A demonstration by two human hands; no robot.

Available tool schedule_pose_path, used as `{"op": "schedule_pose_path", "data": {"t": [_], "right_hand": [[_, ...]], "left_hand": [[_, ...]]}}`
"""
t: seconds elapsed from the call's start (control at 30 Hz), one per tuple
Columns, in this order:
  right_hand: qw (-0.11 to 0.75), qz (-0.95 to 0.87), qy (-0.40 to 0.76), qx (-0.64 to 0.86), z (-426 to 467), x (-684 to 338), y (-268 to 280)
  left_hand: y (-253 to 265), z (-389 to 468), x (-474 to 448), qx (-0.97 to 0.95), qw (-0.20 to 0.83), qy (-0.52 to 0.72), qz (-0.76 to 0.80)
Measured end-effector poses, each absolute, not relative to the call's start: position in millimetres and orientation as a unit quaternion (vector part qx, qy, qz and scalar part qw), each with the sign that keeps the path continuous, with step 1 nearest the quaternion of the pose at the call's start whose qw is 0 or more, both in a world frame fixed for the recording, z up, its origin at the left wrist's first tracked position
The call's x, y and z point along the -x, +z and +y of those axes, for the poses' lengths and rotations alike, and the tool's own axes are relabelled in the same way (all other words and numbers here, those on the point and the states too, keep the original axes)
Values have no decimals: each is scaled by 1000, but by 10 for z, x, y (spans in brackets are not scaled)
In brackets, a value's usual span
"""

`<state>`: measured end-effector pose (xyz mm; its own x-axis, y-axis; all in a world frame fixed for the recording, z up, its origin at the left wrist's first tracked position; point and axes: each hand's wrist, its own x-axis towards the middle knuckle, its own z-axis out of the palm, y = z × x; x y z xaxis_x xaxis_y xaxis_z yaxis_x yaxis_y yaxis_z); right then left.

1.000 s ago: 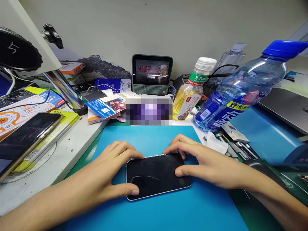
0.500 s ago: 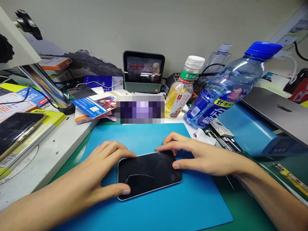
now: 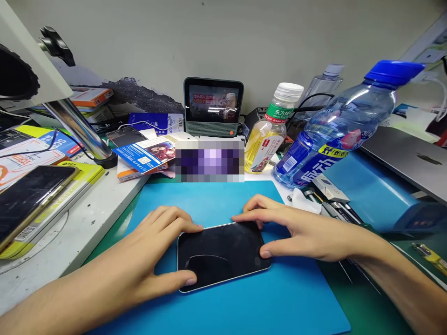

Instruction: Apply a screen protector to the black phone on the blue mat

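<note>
A smartphone (image 3: 223, 251) with a dark screen lies face up on a blue work mat (image 3: 279, 302), its long side slightly slanted. A curved light line shows across the screen, a reflection or a crack; I cannot tell which. My left hand (image 3: 167, 251) grips the phone's left end, with the thumb on the near edge of the screen and a fingertip at the far edge. At the other end, my right hand (image 3: 293, 228) has its index finger along the far edge and its thumb near the right end. Its other fingers are curled and partly hidden.
A lamp-like stand (image 3: 78, 125) rises at the left, near a second phone (image 3: 35, 200) on a yellow box. Behind the mat stand a small smart display (image 3: 213, 107), a tea bottle (image 3: 267, 135) and a large blue-capped bottle (image 3: 335, 125). Tools (image 3: 335, 209) and a laptop (image 3: 415, 153) lie right.
The whole view has shifted slightly, so things appear farther right. My right thumb has slid a little toward me along the phone's right end. My left hand keeps its hold.
</note>
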<state>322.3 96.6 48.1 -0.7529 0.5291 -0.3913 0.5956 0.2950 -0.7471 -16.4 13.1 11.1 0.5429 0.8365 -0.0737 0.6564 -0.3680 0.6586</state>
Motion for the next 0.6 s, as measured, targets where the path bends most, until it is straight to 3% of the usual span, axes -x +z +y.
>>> {"op": "schedule_pose_path", "data": {"t": [0.6], "right_hand": [[13,791,-484,-373,948,-3147,393]], "left_hand": [[57,148,175,-812,332,152,456]]}}
